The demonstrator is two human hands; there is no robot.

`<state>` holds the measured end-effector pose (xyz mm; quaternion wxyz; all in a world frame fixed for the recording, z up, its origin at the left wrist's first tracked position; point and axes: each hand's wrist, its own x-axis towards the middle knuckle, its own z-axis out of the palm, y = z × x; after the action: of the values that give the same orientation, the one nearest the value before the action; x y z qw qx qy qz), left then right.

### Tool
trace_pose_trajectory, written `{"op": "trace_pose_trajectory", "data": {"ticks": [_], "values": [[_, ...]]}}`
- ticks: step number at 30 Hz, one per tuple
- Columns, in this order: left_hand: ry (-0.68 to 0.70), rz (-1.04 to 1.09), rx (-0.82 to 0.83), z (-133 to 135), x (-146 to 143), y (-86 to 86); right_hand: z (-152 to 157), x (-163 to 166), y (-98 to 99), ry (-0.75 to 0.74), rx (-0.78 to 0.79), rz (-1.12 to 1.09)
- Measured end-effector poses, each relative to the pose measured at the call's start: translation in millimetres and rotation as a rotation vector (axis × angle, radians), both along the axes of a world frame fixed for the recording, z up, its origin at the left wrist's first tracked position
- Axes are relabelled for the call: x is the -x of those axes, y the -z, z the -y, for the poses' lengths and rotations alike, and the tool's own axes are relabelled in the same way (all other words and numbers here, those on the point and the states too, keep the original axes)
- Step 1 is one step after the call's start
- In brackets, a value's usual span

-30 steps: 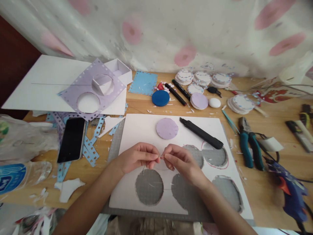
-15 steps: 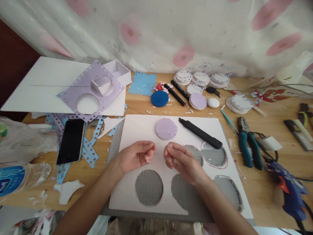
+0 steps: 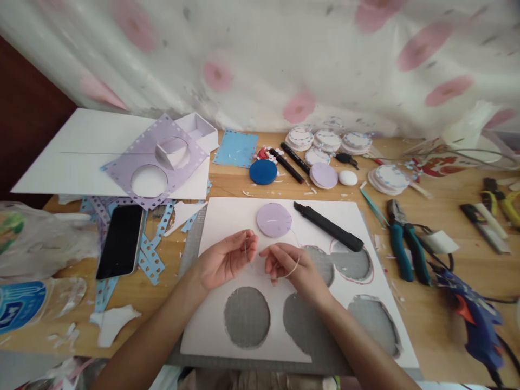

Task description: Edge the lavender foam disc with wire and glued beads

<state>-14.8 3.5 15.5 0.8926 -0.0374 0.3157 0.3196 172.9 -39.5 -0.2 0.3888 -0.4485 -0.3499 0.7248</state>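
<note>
Above a white foam board (image 3: 207,319) with several round cut-outs, my left hand (image 3: 227,259) pinches a thin pale string, its other fingers curled loosely. My right hand (image 3: 294,266), a short gap away, has thumb and forefinger pressed together on the same string (image 3: 298,262). A loop of it arcs over the back of that hand. Just beyond my hands lies a purple disc (image 3: 274,219) on the board. A black utility knife (image 3: 329,226) rests slantwise to its right.
Under the board is a grey cutting mat (image 3: 193,238). Behind stand a blue round lid (image 3: 263,171), markers (image 3: 286,165) and stacked white discs (image 3: 389,179). Pliers (image 3: 400,238) and a blue glue gun (image 3: 473,319) lie right. A phone (image 3: 121,241) and paper scraps lie left.
The string now shows as a loop by my right hand. My left hand has turned its palm more upward, and my right hand has shifted slightly left. The view has tilted a little.
</note>
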Motion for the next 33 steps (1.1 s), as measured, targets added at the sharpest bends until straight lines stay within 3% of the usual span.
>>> {"op": "trace_pose_trajectory", "data": {"ticks": [4,8,10,14,17,23,28,33], "values": [[-0.081,-0.045,-0.01,-4.1,-0.2,-3.8,-3.4,-4.3,-1.0,0.17,-0.133,-0.017],[-0.027,-0.195,-0.306,-8.3,1.1,-8.3,-9.4,-13.0,-1.8,0.249,-0.222,-0.002],[0.005,-0.435,-0.546,-10.0,-1.5,-8.2,-11.9,-16.5,-1.1,0.335,-0.235,-0.019],[0.059,-1.185,-1.041,-16.4,-21.8,0.0,-14.6,-20.3,1.7,0.481,-0.211,-0.066],[0.087,-1.445,-1.259,-26.3,-44.3,11.0,-15.0,-19.8,4.4,0.52,-0.188,-0.075],[0.123,-1.345,-1.2,-36.4,-54.5,17.5,-14.4,-13.8,11.1,0.511,-0.146,-0.091],[0.167,-1.101,-1.114,-8.4,-33.4,9.8,-8.8,-4.8,11.3,0.481,-0.147,-0.097],[0.004,-0.534,-0.688,17.3,-27.1,18.6,0.0,8.7,10.7,0.419,-0.143,-0.081]]}}
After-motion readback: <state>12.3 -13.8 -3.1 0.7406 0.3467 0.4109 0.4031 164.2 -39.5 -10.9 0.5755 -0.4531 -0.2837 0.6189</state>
